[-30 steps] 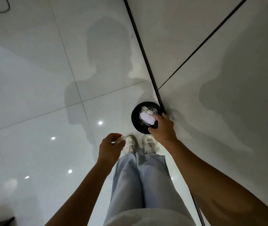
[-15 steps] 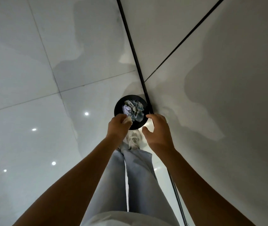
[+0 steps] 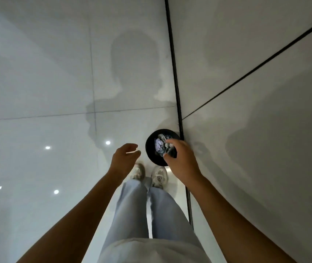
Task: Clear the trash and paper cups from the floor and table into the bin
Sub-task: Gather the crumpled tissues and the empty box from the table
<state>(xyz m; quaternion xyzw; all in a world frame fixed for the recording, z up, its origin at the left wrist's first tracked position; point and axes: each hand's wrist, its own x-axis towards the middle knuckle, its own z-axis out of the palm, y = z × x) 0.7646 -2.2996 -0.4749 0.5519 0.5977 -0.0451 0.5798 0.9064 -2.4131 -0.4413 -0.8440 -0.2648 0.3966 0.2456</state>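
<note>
The round black bin (image 3: 151,149) lies directly below the right hand (image 3: 181,162), loosely curled and empty; the left hand (image 3: 124,158) hangs open, nearer left.

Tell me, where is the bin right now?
In the head view, the black bin stands on the floor against the wall, just ahead of the shoes, partly under the right hand.

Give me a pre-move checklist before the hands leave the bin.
1. Left hand holds nothing: ok, fingers relaxed, nothing visible in it.
2. Right hand holds nothing: ok, fingers spread above the bin, nothing pinched.
3. Trash inside the bin: ok, crumpled paper within the rim.
4. Bin upright by the wall: ok.
5. Floor near the shoes free of litter: ok in view; beyond the frame, cannot tell.
6. Table cleared: cannot tell, not in view.
</note>
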